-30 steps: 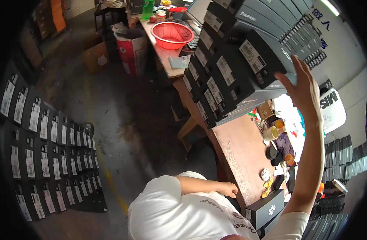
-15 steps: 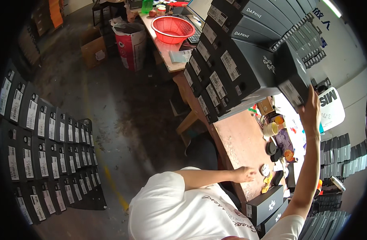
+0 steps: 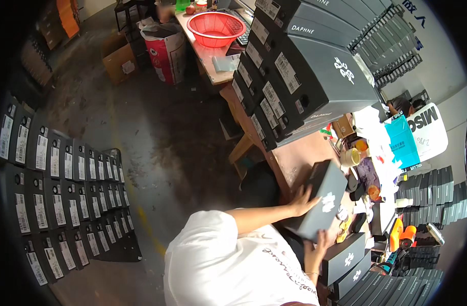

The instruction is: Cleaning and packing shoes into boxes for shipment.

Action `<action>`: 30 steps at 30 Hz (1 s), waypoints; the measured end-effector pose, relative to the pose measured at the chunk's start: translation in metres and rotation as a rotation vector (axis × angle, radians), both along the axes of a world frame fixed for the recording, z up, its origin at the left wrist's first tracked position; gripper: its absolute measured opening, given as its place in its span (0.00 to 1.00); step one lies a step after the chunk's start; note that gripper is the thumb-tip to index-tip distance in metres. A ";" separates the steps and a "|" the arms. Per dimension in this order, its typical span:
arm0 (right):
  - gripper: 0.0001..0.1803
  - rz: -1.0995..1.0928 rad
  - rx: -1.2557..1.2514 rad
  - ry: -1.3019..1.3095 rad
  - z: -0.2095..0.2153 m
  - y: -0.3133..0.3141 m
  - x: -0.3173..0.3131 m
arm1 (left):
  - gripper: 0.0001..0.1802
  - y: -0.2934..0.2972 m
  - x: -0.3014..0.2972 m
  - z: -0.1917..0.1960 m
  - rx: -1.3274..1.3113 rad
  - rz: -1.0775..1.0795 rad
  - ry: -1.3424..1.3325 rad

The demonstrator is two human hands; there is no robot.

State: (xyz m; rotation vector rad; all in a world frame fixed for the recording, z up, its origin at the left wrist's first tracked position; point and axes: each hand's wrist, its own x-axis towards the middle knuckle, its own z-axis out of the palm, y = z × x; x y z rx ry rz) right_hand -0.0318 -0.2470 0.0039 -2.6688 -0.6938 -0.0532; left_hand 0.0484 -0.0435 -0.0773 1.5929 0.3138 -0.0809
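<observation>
Dark box (image 3: 320, 217) held between both grips: the left-hand grip (image 3: 302, 203) spread along a long side, the right-hand grip (image 3: 315, 250) at the lower end. Tilted at the table (image 3: 294, 153), it could, if finger pressure became uneven, slip onto the 2 boxes (image 3: 340, 265) beside the right-hand grip.

Shoebox, dark grey, held (image 3: 322, 206): one. Emblem-marked shoeboxes (image 3: 347, 259) at the table's (image 3: 294, 159) near end: two. Stacked shoeboxes (image 3: 57, 206), far left: three tiers, over twenty. Basket, red plastic (image 3: 213, 40): one. Red-and-white sack (image 3: 167, 60): one. Brown carton (image 3: 119, 66) beside it: one.
</observation>
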 end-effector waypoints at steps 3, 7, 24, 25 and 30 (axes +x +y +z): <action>0.40 -0.197 0.511 0.203 -0.022 0.005 -0.002 | 0.54 0.004 -0.009 -0.023 0.117 -0.102 -0.166; 0.21 -0.631 0.864 0.922 -0.016 -0.010 0.054 | 0.41 0.005 -0.007 0.003 -0.816 0.097 -0.082; 0.15 0.084 0.527 0.609 0.044 0.123 0.056 | 0.44 0.133 0.000 0.063 0.095 -0.105 -0.552; 0.15 0.151 0.434 0.531 0.047 0.126 0.053 | 0.44 0.144 -0.006 0.062 0.254 -0.115 -0.544; 0.21 0.296 -0.159 0.511 0.035 0.098 0.057 | 0.37 0.168 0.012 0.043 0.334 -0.055 -0.386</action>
